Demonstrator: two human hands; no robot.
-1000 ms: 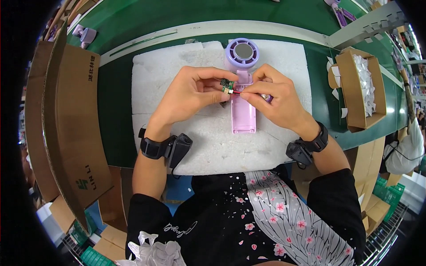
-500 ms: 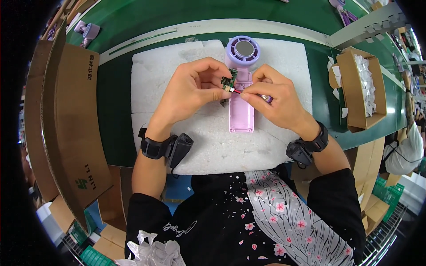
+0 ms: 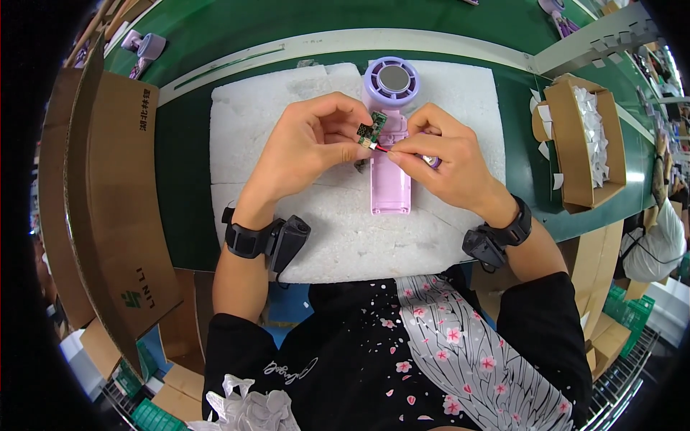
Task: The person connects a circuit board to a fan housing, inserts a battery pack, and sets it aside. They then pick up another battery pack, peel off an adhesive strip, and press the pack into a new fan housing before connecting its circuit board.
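Note:
My left hand [image 3: 302,147] pinches a small green circuit board [image 3: 376,123] between thumb and fingers, above the handle of a handheld fan. A white plug sits at the board's lower edge, with short red and black wires [image 3: 383,149] running from it. The fingertips of my right hand [image 3: 456,158] pinch those wires. Under the right fingers shows the shiny end of a purple cylinder, perhaps a battery [image 3: 434,162]; most of it is hidden. The fan's round lilac head [image 3: 392,79] lies farther off, its opened pink handle shell [image 3: 390,188] pointing toward me.
White foam sheets [image 3: 280,100] lie beneath the work on a green table [image 3: 183,179]. A tall cardboard box [image 3: 133,208] stands at left. At right, an open carton [image 3: 578,165] holds white pieces. Another fan [image 3: 150,47] lies far left; a person [image 3: 658,241] is at far right.
The circuit board has tilted slightly between my fingers. Both hands keep nearly the same place and grip.

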